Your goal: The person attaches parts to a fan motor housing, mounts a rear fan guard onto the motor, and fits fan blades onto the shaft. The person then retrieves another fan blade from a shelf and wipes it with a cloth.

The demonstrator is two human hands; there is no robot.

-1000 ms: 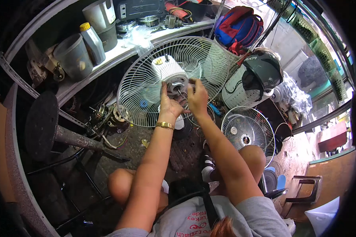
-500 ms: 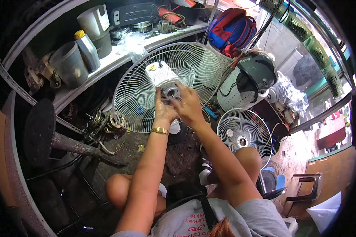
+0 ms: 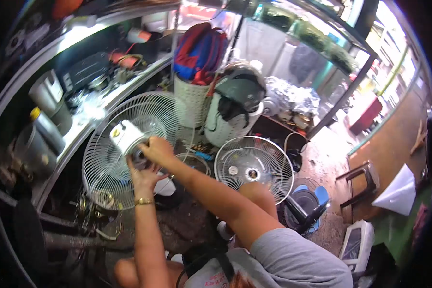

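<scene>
A large white wire fan guard (image 3: 98,165) stands at the left with a white fan motor housing (image 3: 126,136) at its middle. My right hand (image 3: 157,152) is closed round the motor's front hub from the right. From below, my left hand (image 3: 146,178) holds the same hub, its thumb and fingers apart around it; a gold watch (image 3: 143,201) is on that wrist. Between the hands the dark hub centre is partly hidden, and motion blurs it.
A second fan guard (image 3: 254,163) rests by my right knee. Behind stand white baskets, one with a helmet (image 3: 241,89) on it, another with a red and blue backpack (image 3: 200,53). The left shelf holds containers (image 3: 31,149). Blue fan blades (image 3: 321,194) lie at right.
The view has swung right, so the fan and shelf sit farther left. Both hands stay at the fan's hub; the left hand's fingers are more spread.
</scene>
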